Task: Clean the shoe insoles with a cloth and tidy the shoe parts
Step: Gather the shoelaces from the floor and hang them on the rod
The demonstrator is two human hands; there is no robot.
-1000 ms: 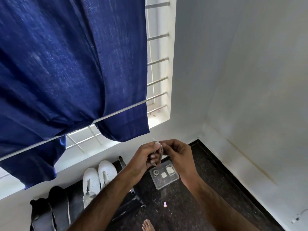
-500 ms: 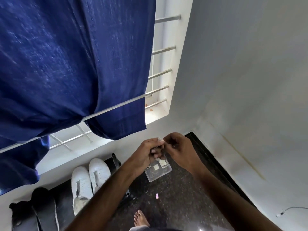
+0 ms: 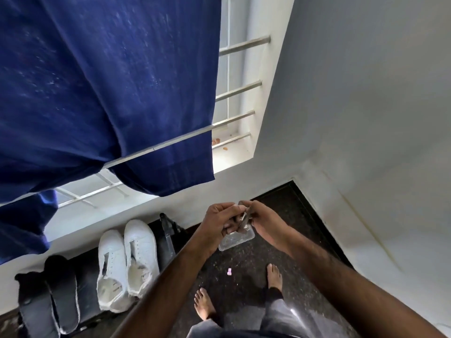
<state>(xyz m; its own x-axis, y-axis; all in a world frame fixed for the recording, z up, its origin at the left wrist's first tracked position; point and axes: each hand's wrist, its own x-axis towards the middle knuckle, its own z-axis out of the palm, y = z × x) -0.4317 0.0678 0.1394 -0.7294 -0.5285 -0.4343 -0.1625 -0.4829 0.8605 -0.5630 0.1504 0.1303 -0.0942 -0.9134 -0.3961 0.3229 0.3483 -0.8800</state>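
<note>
Far left, two dark insoles (image 3: 61, 301) lie flat on the dark floor (image 3: 244, 272) against the wall. No cloth is visible near them, so the wiping step looks not yet begun.

Just right of the insoles, a pair of white shoes (image 3: 127, 262) stands side by side, toes toward the wall. A clear bottle (image 3: 167, 237) stands just beside the right shoe. Risk: a careless step toward the shoes could tip this bottle, since it is narrow and upright.

Centre, the left hand (image 3: 219, 223) has its fingers curled round a small dark item (image 3: 244, 219); what that item is cannot be told. The right hand (image 3: 266, 222) meets it from the other side, thumb and fingers pinching the same item. Both hands are raised well above the floor.

Directly below the hands, a clear plastic tray (image 3: 238, 240) sits on the floor; its contents are too blurred to name. Risk: if either pinch loosens, the item falls toward the tray or past it, and a small dark part would be hard to find on the speckled dark floor.

Lower right, a small pink object (image 3: 229, 272) lies loose between the tray and the person's bare feet (image 3: 273, 276). Risk: stepping forward could put a foot on it or kick it away.
</note>
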